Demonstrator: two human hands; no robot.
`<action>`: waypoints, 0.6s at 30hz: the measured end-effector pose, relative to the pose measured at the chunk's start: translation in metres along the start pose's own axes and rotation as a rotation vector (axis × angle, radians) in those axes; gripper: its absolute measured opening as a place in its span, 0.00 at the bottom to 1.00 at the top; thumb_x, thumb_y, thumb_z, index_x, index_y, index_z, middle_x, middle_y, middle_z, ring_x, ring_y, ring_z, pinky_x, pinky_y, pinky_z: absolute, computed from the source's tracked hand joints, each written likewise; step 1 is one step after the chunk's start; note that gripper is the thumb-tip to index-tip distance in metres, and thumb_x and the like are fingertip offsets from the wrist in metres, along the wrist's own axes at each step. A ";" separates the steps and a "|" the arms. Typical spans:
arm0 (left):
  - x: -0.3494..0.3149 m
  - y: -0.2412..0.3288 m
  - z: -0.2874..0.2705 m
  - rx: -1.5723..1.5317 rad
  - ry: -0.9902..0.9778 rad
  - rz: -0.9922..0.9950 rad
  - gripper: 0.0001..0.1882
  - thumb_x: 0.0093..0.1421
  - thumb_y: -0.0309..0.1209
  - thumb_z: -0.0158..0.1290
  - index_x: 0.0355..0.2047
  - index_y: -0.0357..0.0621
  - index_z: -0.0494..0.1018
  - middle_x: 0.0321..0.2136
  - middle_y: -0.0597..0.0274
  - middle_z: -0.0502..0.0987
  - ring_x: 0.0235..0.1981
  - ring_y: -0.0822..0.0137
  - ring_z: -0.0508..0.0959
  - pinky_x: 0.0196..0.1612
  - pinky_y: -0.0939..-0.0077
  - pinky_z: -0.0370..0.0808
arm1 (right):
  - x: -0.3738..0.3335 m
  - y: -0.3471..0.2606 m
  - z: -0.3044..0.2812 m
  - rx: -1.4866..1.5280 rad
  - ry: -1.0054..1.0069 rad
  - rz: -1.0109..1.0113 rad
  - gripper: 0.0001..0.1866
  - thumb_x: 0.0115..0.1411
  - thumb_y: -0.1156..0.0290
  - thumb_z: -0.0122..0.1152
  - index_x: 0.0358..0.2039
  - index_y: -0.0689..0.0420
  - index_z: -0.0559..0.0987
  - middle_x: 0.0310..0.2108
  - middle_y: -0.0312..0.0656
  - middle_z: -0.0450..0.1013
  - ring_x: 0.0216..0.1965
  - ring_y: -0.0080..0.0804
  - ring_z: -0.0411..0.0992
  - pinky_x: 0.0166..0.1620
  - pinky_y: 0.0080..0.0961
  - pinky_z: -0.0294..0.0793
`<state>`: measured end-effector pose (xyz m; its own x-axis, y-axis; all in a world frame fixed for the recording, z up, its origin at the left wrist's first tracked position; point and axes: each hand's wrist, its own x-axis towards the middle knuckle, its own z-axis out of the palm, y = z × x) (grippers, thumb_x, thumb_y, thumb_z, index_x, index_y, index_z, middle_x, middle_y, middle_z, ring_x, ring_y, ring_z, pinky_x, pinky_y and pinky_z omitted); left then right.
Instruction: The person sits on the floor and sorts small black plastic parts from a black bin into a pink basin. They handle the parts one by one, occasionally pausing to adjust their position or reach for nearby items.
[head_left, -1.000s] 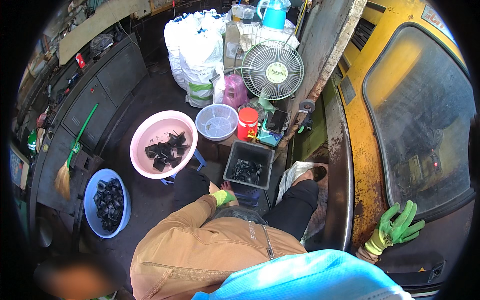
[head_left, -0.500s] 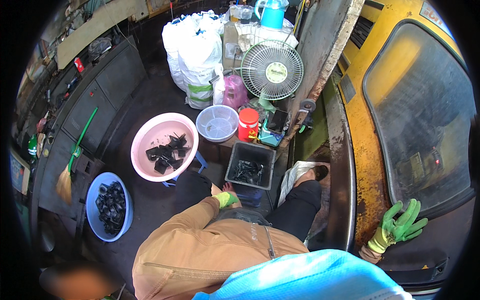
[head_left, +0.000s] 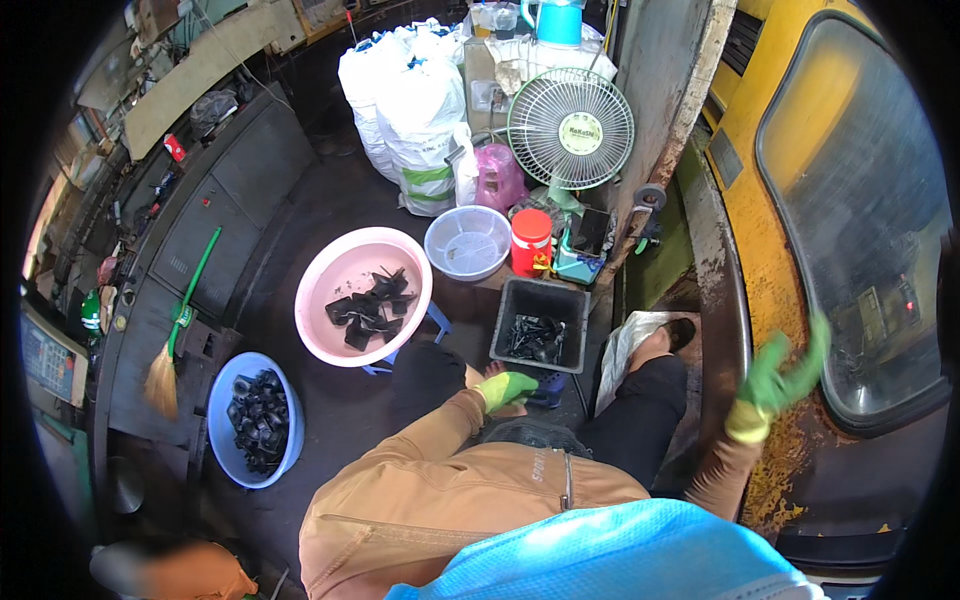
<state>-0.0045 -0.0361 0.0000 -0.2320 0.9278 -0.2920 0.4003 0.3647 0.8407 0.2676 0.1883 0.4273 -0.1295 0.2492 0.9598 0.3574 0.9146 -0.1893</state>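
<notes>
My left hand [head_left: 508, 390], in a green and yellow glove, lies low between my knees, just short of a black square bin [head_left: 543, 335]. Its fingers look stretched out, with nothing seen in them. Dark small parts fill the bottom of that bin. Off to the right my right hand [head_left: 780, 385], gloved the same way and smeared by motion, is raised with fingers apart and nothing in it. It is in front of a yellow machine door [head_left: 765, 215] with a dark window [head_left: 865, 230]. Whether it touches the door I cannot tell.
Left of my knees, a pink basin [head_left: 312, 318] on a blue stool holds black angular pieces. A blue basin [head_left: 296, 455] of black parts sits farther left. Ahead are a clear plastic basin [head_left: 467, 243], a red canister [head_left: 531, 243], a fan [head_left: 572, 128] and white sacks [head_left: 415, 120].
My right hand has come off the door's lower edge, moving up and left. My left hand has shifted slightly toward the black bin. The whole view has swung a little left.
</notes>
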 end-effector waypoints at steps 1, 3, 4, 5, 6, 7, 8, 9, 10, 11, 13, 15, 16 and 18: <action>-0.012 0.026 -0.015 -0.122 -0.044 0.018 0.36 0.52 0.33 0.55 0.61 0.32 0.62 0.56 0.42 0.68 0.55 0.52 0.71 0.59 0.65 0.69 | -0.015 -0.011 0.026 0.060 -0.135 0.188 0.27 0.57 0.78 0.61 0.58 0.65 0.70 0.58 0.51 0.69 0.60 0.45 0.67 0.64 0.37 0.63; -0.030 0.071 -0.032 -0.201 -0.081 0.128 0.37 0.48 0.22 0.61 0.60 0.36 0.63 0.54 0.53 0.71 0.52 0.62 0.75 0.56 0.72 0.74 | -0.030 -0.016 0.084 0.300 -0.431 0.156 0.29 0.53 0.76 0.65 0.57 0.63 0.72 0.54 0.52 0.72 0.57 0.47 0.70 0.61 0.38 0.67; -0.035 0.087 -0.037 -0.323 -0.084 0.184 0.39 0.46 0.16 0.64 0.60 0.38 0.64 0.53 0.58 0.73 0.51 0.67 0.76 0.54 0.76 0.76 | -0.045 -0.022 0.111 0.391 -0.506 0.136 0.29 0.53 0.74 0.65 0.57 0.62 0.72 0.53 0.54 0.73 0.55 0.49 0.72 0.58 0.39 0.70; -0.038 0.097 -0.039 -0.387 -0.073 0.158 0.40 0.46 0.17 0.64 0.61 0.39 0.63 0.53 0.58 0.73 0.51 0.67 0.76 0.54 0.75 0.76 | -0.059 -0.025 0.135 0.415 -0.579 0.036 0.29 0.54 0.72 0.65 0.57 0.62 0.72 0.51 0.55 0.74 0.53 0.51 0.73 0.57 0.39 0.72; -0.040 0.101 -0.040 -0.428 -0.064 0.216 0.41 0.46 0.17 0.65 0.62 0.39 0.62 0.53 0.58 0.72 0.50 0.67 0.76 0.54 0.74 0.76 | -0.076 -0.028 0.153 0.471 -0.752 0.109 0.29 0.55 0.70 0.64 0.58 0.61 0.71 0.52 0.57 0.73 0.52 0.52 0.74 0.55 0.39 0.73; -0.040 0.099 -0.039 -0.422 -0.041 0.315 0.41 0.47 0.18 0.65 0.62 0.39 0.61 0.53 0.58 0.72 0.50 0.67 0.76 0.54 0.73 0.76 | -0.095 -0.035 0.176 0.500 -0.723 0.046 0.30 0.55 0.70 0.63 0.59 0.60 0.69 0.50 0.58 0.74 0.51 0.53 0.74 0.54 0.40 0.74; -0.037 0.094 -0.037 -0.466 -0.063 0.309 0.36 0.52 0.20 0.61 0.62 0.38 0.61 0.54 0.59 0.71 0.52 0.67 0.75 0.55 0.74 0.75 | -0.117 -0.039 0.188 0.565 -0.804 0.147 0.31 0.55 0.69 0.63 0.60 0.60 0.68 0.50 0.58 0.74 0.51 0.55 0.73 0.53 0.42 0.74; -0.034 0.084 -0.037 -0.591 -0.113 0.287 0.33 0.54 0.23 0.60 0.61 0.38 0.62 0.54 0.60 0.71 0.51 0.67 0.75 0.53 0.75 0.76 | -0.137 -0.041 0.198 0.576 -0.919 0.192 0.32 0.55 0.67 0.61 0.60 0.61 0.68 0.49 0.58 0.74 0.50 0.55 0.73 0.53 0.43 0.73; -0.029 0.074 -0.037 -0.620 -0.154 0.284 0.31 0.57 0.25 0.58 0.60 0.38 0.63 0.54 0.60 0.71 0.50 0.67 0.76 0.51 0.75 0.76 | -0.157 -0.041 0.205 0.383 -1.060 0.095 0.33 0.56 0.64 0.60 0.61 0.61 0.66 0.51 0.58 0.72 0.50 0.56 0.73 0.53 0.43 0.73; -0.022 0.063 -0.036 -0.950 -0.225 0.063 0.24 0.59 0.29 0.56 0.55 0.39 0.66 0.51 0.60 0.72 0.47 0.67 0.77 0.46 0.75 0.76 | -0.175 -0.037 0.202 0.165 -1.389 0.018 0.39 0.55 0.60 0.60 0.65 0.59 0.61 0.54 0.58 0.70 0.51 0.56 0.73 0.54 0.43 0.72; -0.011 0.046 -0.029 -1.132 0.104 -0.548 0.11 0.61 0.35 0.54 0.41 0.44 0.74 0.37 0.61 0.76 0.37 0.68 0.77 0.37 0.74 0.73 | -0.195 -0.032 0.210 0.073 -1.873 -0.071 0.48 0.55 0.49 0.59 0.70 0.57 0.53 0.62 0.59 0.64 0.59 0.55 0.68 0.61 0.43 0.65; -0.002 0.029 -0.027 -1.048 0.125 -0.578 0.07 0.62 0.33 0.52 0.36 0.45 0.76 0.31 0.62 0.77 0.33 0.69 0.77 0.36 0.73 0.74 | -0.206 -0.031 0.214 0.309 -1.885 0.049 0.47 0.56 0.47 0.58 0.70 0.55 0.54 0.62 0.59 0.65 0.61 0.54 0.67 0.62 0.41 0.64; 0.000 0.022 -0.023 -0.888 0.059 -0.358 0.07 0.63 0.34 0.52 0.36 0.46 0.76 0.31 0.63 0.77 0.33 0.69 0.77 0.37 0.73 0.75 | -0.208 -0.033 0.215 0.337 -1.857 0.015 0.45 0.56 0.47 0.57 0.69 0.55 0.56 0.59 0.59 0.67 0.59 0.54 0.68 0.61 0.42 0.66; 0.003 0.004 -0.016 -0.674 -0.037 -0.053 0.07 0.64 0.34 0.51 0.37 0.46 0.75 0.32 0.63 0.77 0.33 0.69 0.78 0.37 0.72 0.75 | -0.209 -0.039 0.218 0.431 -1.720 -0.059 0.43 0.57 0.46 0.55 0.68 0.56 0.59 0.55 0.59 0.71 0.56 0.55 0.70 0.58 0.44 0.68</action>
<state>-0.0183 -0.0328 0.0096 -0.2012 0.9165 -0.3457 -0.2540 0.2920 0.9221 0.0787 0.1702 0.1891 -0.9651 -0.0220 -0.2611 0.1082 0.8741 -0.4736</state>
